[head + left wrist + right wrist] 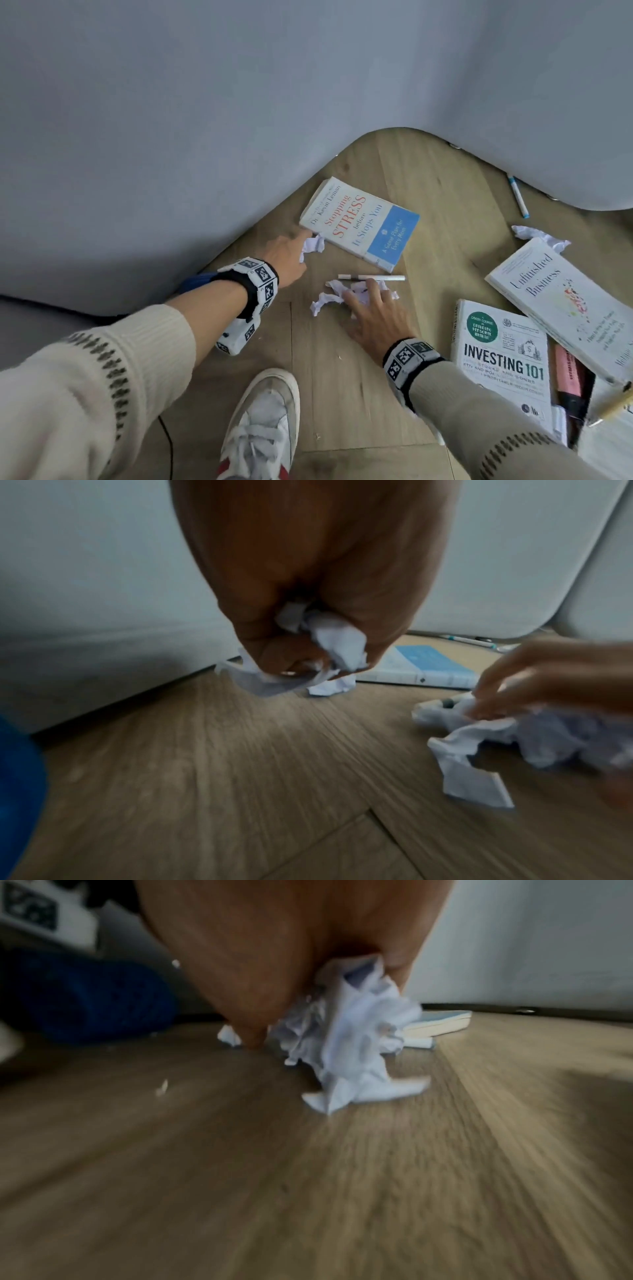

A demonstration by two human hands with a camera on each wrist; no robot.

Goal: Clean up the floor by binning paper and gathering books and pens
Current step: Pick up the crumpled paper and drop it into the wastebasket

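Left hand is at the far left of the floor patch, fingers curled round a small crumpled paper wad beside the near-left corner of the "Stopping Stress" book. A loose tail of the wad hangs below the fist, touching or nearly touching the floor; blur leaves that unclear.

Right hand is at centre, fingers bent down over a larger crumpled sheet. The right wrist view shows paper bunched up into the palm, so it probably has hold of it already, though part of the sheet trails on the boards.

Handling, judged: the paper is very light, soft and springy. It will compress to nothing in a fist but sheds loose flaps. It is best taken by closing the whole hand over the bulk rather than pinching an edge, which could tear or let it unfold.

A white pen lies just beyond the right fingertips, touching or overlapping the far edge of the sheet. It is rigid, round and likely to roll if the paper drags it.

Room: a grey upholstered base bounds the patch on the left and far sides, close behind the left hand, so withdrawal should be toward the near side. To the right are the "Investing 101" book and the "Unfinished Business" book, another paper wad and a blue-capped pen at the far right. A shoe stands near centre. Open boards lie between the shoe and the right hand.
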